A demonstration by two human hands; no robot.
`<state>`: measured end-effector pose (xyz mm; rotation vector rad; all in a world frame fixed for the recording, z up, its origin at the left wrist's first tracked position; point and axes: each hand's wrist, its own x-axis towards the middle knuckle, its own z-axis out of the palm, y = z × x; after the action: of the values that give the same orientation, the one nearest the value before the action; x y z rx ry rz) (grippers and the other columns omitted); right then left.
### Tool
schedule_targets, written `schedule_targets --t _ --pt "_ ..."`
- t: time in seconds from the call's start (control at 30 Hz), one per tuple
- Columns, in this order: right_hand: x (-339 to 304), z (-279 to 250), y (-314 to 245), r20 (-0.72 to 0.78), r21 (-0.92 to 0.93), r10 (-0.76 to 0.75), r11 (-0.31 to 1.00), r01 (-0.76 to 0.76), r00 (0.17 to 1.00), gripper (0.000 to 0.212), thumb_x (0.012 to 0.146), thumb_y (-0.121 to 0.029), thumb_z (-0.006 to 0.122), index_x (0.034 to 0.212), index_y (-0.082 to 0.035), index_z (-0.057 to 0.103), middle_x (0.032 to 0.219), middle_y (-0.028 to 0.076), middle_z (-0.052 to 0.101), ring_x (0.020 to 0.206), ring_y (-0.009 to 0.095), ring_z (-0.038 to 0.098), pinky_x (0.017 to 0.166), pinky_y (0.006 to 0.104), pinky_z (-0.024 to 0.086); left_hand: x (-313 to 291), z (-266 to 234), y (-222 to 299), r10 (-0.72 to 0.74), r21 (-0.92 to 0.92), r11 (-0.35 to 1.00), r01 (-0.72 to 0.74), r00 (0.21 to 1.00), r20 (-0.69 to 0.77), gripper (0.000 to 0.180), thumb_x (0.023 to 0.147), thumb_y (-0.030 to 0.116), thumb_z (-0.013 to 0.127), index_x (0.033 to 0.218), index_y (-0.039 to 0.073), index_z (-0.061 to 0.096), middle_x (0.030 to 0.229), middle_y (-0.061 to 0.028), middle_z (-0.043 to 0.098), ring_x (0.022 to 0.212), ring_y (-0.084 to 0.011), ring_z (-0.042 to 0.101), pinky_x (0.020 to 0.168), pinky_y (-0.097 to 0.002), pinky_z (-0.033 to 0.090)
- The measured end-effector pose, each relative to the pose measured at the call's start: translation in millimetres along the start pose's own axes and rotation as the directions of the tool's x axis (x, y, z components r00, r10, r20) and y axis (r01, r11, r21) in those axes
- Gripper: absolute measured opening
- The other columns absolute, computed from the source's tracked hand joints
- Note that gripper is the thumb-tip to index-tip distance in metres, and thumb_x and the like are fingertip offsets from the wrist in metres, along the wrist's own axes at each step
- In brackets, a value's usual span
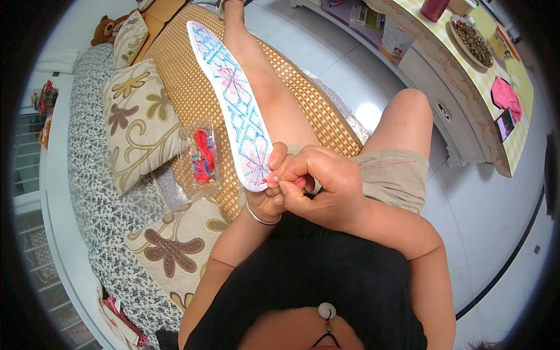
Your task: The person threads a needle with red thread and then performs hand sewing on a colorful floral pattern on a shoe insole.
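A white-edged insole (236,111) with a blue and pink cross-stitch pattern stretches away from my hands, over the woven mat and along my leg. My left hand (265,203), a pale bangle at its wrist, grips the insole's near, rounded end. Right beside it, my right hand (329,181) is closed in a pinch on red thread (385,164) at that end. The thread's tail trails right across my beige shorts. Whether a needle sits between the fingertips is too small to tell. To the left lies a clear plastic pack (203,157) of red and multicoloured thread.
I sit on a tan woven mat (192,76). Patterned cushions (143,122) lie along the left, with a teddy bear (104,30) at the far end. On the right, a table (513,146) bears a plate (471,39) of food, a pink cloth (505,96) and a phone (504,125).
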<state>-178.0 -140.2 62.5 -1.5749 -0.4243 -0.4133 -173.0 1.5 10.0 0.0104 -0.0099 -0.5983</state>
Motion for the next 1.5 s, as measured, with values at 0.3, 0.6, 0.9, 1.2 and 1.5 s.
schedule_targets --t 0.3,0.6,0.9,1.2,1.5 --pt "1 -2 -2 0.025 -0.003 -0.008 1.0 0.008 1.0 0.012 0.069 -0.003 0.067 0.072 -0.006 0.056 0.064 0.005 0.056 0.057 0.02 0.058 0.053 0.0296 0.046 -1 2 1 -0.021 0.026 0.999 0.02 1.0 0.017 0.023 0.083 0.01 0.065 0.091 0.005 0.043 0.071 -0.0041 0.049 0.062 -0.013 0.05 0.073 -0.0306 0.053" --pt "2 -3 -2 0.035 -0.008 -0.013 1.0 0.013 0.999 0.012 0.069 -0.003 0.067 0.073 -0.006 0.056 0.062 0.005 0.053 0.055 0.02 0.055 0.052 0.0296 0.045 0 6 -2 -0.028 0.046 0.999 0.026 0.998 0.052 0.027 0.081 0.007 0.067 0.092 0.006 0.042 0.075 -0.004 0.049 0.084 -0.0231 0.057 0.077 -0.0311 0.053" --pt "2 -3 -4 0.04 -0.038 -0.01 0.999 0.011 0.999 0.013 0.069 -0.002 0.067 0.073 -0.006 0.055 0.063 0.005 0.053 0.056 0.021 0.056 0.052 0.0299 0.044 0 -1 2 -0.024 0.021 1.0 0.024 1.0 -0.012 0.028 0.084 0.021 0.067 0.087 0.003 0.045 0.067 -0.0065 0.049 0.063 -0.0191 0.055 0.059 -0.0297 0.053" --pt "1 -3 -3 0.025 -0.026 -0.015 1.0 0.015 1.0 0.014 0.068 -0.001 0.066 0.071 -0.007 0.054 0.062 0.005 0.052 0.055 0.02 0.055 0.051 0.0296 0.044 -2 -2 1 -0.015 0.023 1.0 0.015 1.0 -0.016 0.024 0.085 0.018 0.065 0.087 0.003 0.045 0.067 -0.0073 0.05 0.065 -0.0211 0.057 0.068 -0.0317 0.056" --pt "1 -4 -5 0.02 -0.009 -0.015 1.0 0.015 1.0 0.014 0.067 0.001 0.065 0.07 -0.006 0.054 0.061 0.005 0.053 0.055 0.02 0.055 0.052 0.029 0.045 -2 0 2 -0.051 -0.023 0.998 0.051 0.999 0.003 0.024 0.089 0.023 0.059 0.089 0.002 0.046 0.069 -0.0098 0.051 0.077 -0.0319 0.061 0.058 -0.0318 0.053"
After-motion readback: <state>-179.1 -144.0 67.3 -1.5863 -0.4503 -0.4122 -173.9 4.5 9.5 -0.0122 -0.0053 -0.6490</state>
